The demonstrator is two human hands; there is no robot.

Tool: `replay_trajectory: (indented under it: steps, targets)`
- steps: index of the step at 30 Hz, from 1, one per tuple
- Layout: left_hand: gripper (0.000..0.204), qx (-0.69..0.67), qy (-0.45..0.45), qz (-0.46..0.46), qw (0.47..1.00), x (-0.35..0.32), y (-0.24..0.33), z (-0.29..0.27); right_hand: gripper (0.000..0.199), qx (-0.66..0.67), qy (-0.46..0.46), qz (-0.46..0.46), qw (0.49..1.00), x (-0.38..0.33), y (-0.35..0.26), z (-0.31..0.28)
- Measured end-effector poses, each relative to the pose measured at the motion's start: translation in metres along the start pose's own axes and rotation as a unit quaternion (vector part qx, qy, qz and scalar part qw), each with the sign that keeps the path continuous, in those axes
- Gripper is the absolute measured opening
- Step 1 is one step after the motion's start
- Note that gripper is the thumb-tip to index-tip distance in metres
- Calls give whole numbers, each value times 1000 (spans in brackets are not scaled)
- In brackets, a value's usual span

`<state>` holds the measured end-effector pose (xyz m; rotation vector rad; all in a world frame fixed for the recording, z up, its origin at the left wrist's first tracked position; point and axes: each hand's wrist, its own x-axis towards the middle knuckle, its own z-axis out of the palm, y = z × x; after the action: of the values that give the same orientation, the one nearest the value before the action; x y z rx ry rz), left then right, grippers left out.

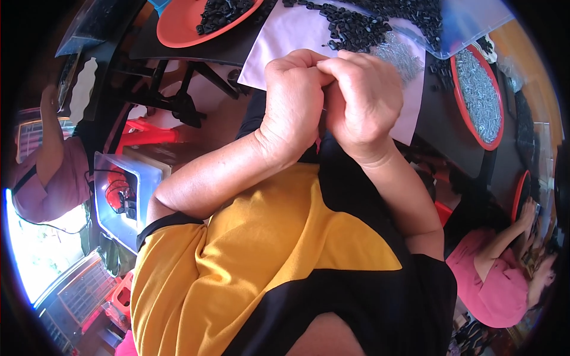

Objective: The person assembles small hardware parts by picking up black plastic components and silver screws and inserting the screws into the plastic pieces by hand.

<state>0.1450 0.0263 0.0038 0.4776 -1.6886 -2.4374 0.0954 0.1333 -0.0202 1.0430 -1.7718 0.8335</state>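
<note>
The left hand [291,113] and right hand [365,101] were curled tight together, fingertips pinched on something too small to identify, just near of the pile of small black parts [356,26] on the white sheet [279,44], where a slipped pinch would likely drop the piece into the lap.

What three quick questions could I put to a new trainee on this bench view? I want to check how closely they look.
1. True or false: the left hand and right hand are pressed together.
2. What fills the red tray on the right: A) small silvery parts, B) black parts, C) nothing?
3. What lies heaped on the white sheet?

Key: 1. True. 2. A. 3. Small black parts, with some silvery ones beside them.
</note>
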Motion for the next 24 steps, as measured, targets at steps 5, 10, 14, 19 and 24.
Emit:
replay_trajectory:
  steps: [5,10,14,19,24]
  targets:
    - [12,-23,19,-23,999,-4,3,-1,28,6,32,-9,999,-5,-2,7]
    - [13,-14,-6,-41,999,-4,8,-6,31,28,29,-6,999,-6,5,6]
    - [15,5,-50,-74,996,-1,13,-9,34,43,22,6,999,-5,6,-1]
    - [16,7,-76,-55,996,3,7,-13,30,136,-7,102,985,-4,4,-9]
    - [15,53,-93,-59,992,-1,8,-11,28,229,-67,197,951,7,9,-25]
